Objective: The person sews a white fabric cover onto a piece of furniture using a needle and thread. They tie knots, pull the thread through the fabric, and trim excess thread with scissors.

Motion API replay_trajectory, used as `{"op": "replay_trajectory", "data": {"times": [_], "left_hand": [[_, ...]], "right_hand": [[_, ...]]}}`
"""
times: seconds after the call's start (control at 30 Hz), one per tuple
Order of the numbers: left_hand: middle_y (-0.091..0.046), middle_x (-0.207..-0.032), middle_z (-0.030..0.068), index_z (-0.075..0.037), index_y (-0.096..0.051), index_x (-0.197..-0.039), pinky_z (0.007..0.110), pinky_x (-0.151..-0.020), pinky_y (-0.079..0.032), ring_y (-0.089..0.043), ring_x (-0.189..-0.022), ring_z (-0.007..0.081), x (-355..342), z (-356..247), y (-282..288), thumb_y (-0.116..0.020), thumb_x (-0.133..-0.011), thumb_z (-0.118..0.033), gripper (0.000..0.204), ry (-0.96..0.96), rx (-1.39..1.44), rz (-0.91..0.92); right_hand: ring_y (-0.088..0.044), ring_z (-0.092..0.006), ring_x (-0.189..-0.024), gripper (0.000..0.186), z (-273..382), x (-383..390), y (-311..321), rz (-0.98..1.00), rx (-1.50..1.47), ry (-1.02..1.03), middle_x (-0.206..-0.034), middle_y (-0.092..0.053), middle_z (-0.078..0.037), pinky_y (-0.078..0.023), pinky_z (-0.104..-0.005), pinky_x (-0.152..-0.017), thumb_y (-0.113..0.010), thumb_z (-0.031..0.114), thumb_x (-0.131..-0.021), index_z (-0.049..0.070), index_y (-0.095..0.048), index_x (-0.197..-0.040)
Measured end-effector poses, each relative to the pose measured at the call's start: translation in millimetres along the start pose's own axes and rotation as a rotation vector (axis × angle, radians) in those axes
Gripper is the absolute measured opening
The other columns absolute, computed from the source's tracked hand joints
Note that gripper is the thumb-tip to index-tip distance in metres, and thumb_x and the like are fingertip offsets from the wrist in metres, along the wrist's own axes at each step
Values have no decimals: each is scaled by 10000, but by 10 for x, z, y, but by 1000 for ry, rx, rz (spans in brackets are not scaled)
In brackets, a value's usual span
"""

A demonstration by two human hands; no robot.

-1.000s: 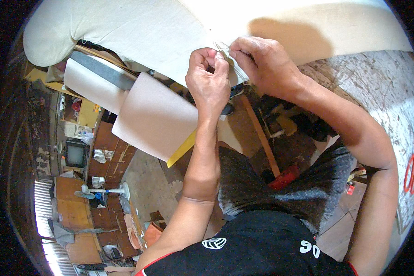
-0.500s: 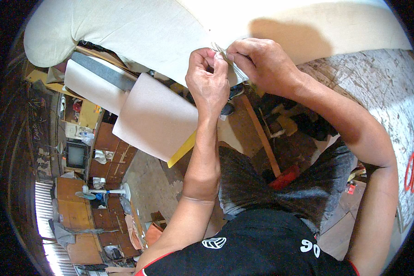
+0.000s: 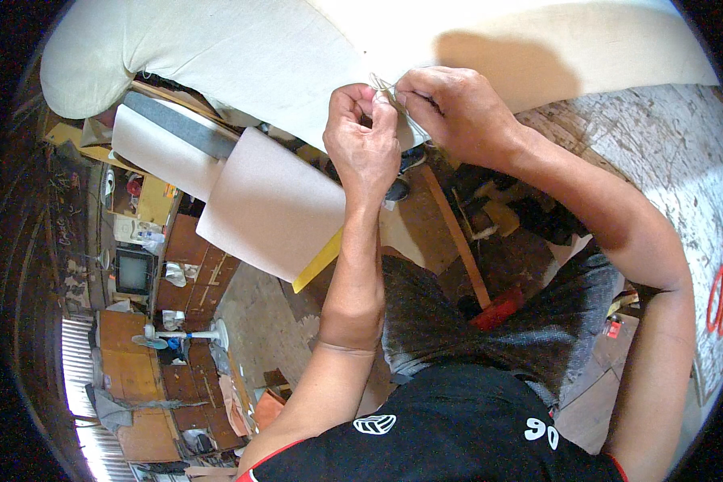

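Observation:
My left hand [image 3: 365, 136] is closed in a pinch on a thin pale cord [image 3: 380, 82], whose small loop sticks up above the fingertips. Just to its right, my right hand [image 3: 464, 111] is pinched too, its fingertips against the same cord. Both hands are at the near edge of a large padded piece covered in cream fabric [image 3: 217, 60], which stretches across the top of the view. Some cord strands hang down between the hands along that edge. The exact grip of the right fingertips is partly hidden.
A scuffed white work surface [image 3: 635, 132] lies at right, with red-handled scissors [image 3: 720, 301] on it. Pale padded panels [image 3: 273, 201] with a yellow strip [image 3: 317, 261] lie left of my forearm. Farther left are a white fan [image 3: 185, 336] and a small television [image 3: 132, 270].
The cord's loop above my left fingertips has opened slightly and changed shape. Both hands stay almost in place, still pinching.

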State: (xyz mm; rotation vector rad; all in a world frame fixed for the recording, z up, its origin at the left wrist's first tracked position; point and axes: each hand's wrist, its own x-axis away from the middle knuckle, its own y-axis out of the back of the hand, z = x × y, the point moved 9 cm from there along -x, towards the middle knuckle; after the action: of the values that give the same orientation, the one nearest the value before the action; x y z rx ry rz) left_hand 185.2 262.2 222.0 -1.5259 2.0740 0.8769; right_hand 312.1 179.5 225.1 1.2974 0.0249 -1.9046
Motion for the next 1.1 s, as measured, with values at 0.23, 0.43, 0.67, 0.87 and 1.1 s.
{"op": "replay_trajectory", "data": {"times": [0.23,0.43,0.67,0.87,1.1], "left_hand": [[-558,-684,-17,-8,-583,-946,228,-551,-398,-467,-610,42,10,1,4,-620,-922,-55,64,7,-22,-5],[-579,-735,-1,-1,-585,-958,235,-592,-430,-499,-658,54,50,-90,11,-615,-926,-47,63,2,-88,-30],[-592,-825,6,-3,-590,-950,236,-657,-464,-536,-720,66,125,-166,-83,-607,-913,-11,41,-66,-150,20],[-589,-794,13,-5,-596,-994,230,-654,-459,-541,-702,76,169,-183,-72,-647,-912,-30,99,-92,-135,-75],[-566,-708,0,-20,-586,-1008,238,-593,-417,-509,-637,72,165,-176,-40,-744,-904,-105,207,20,-94,-185]], "right_hand": [[-699,-405,-835,199,29,-19,-46,65,110,58,-827,-693,-189,-564,-497,-738,-718,152,-771,40,-649,-921],[-718,-373,-840,265,177,-38,-11,113,242,148,-837,-704,-175,-578,-472,-750,-769,128,-698,37,-657,-919],[-652,-380,-740,82,28,-100,188,561,424,52,-799,-642,-172,-537,-442,-673,-591,123,-888,58,-641,-901],[-700,-178,-776,226,-77,-347,743,410,-901,-549,-935,-702,-112,-592,-288,-733,-626,203,-1003,-13,-611,-1068],[-726,-240,-930,221,-7,-452,1040,-176,-1198,-439,-999,-681,-184,-633,-342,-839,-529,146,-1031,-52,-542,-1129]]}}
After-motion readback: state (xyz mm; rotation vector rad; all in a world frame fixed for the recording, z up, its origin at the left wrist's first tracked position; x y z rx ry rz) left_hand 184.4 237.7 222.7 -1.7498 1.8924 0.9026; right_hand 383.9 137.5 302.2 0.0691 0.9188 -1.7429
